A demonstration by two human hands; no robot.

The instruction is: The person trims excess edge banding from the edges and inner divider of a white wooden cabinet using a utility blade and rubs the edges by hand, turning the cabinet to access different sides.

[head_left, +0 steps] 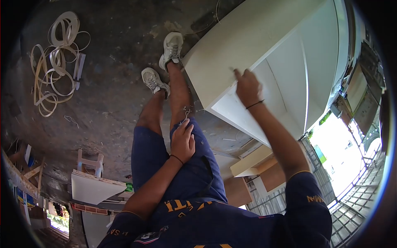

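My left hand (183, 142) rests by my thigh with its fingers curled round a small bunch of thin, curly trimmings (187, 112), whose loose ends stick out past the fingertips. My right hand (249, 89) is closed at the near edge of a large white cabinet (244, 41). A blurred dark tip shows at its fingers; I cannot tell whether it is a fingertip or a small tool. The cabinet lies with its open side towards the right, and white inner panels (285, 78) show inside.
Loose coils of pale edge banding (58, 62) lie on the dark floor (111, 53) at left. A small wooden stool (91, 161) and a white board (96, 187) are at lower left. Brown and cream panels (260, 165) stand at right, near a bright barred opening (339, 165).
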